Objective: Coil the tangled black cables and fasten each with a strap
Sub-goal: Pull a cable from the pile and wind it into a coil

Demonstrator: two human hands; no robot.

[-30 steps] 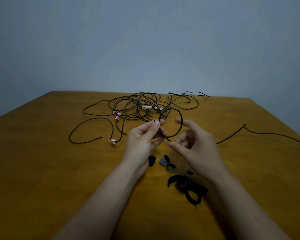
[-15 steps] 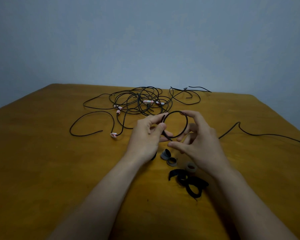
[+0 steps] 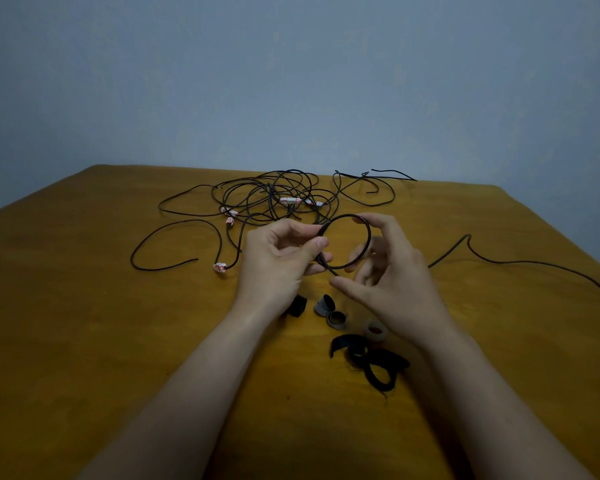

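Forming the first turn, I judge: my left grip [image 3: 278,261] pinches the cable loop [image 3: 368,233] at its crossing above the worktop [image 3: 84,323], and my right grip [image 3: 392,282] hooks a forefinger over its top, thumb apart. Next I'd draw slack clear of the tangle [image 3: 278,197]. Straps [image 3: 378,367] lie loose; no container shows.

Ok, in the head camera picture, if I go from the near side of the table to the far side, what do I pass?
black straps → grey straps → cable loop, held by the left hand and right hand → tangled cables
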